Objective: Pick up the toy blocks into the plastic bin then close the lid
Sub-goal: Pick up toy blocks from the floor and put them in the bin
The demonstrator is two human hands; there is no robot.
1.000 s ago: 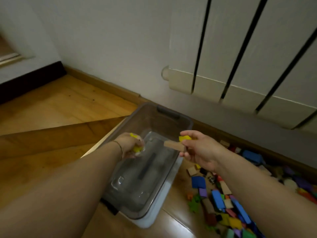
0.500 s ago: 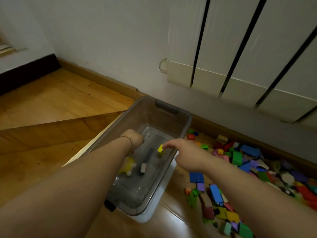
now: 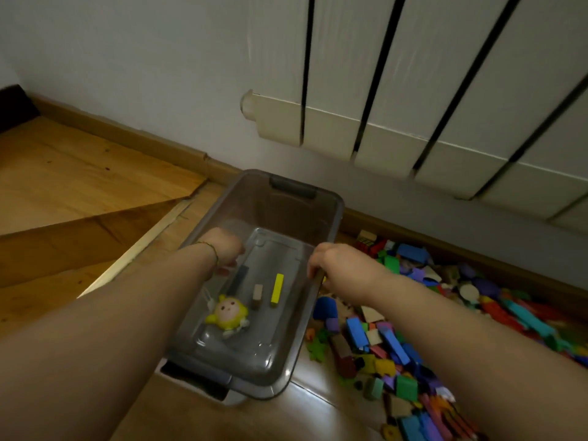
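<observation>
Head view, left to right: a wood floor (image 3: 79, 173) runs out left of the left hand (image 3: 222, 248), with a skirting (image 3: 127, 138) and pale wall (image 3: 127, 58) beyond it (the boards seem to step down there). That hand hangs over the bin (image 3: 337, 218), fingers loose and pointing down, with nothing seen in them. Just below it on the bin's bottom lie a dark block (image 3: 239, 278), a yellow doll (image 3: 226, 311), a brown block (image 3: 257, 294) and a yellow block (image 3: 277, 288). The right hand (image 3: 342, 265) sits at the bin's right rim, fingers curled; whether it grips the rim I cannot tell. Right of and below that hand, loose blocks (image 3: 397, 345) litter the floor. A radiator (image 3: 445, 106) hangs on the wall above it.
</observation>
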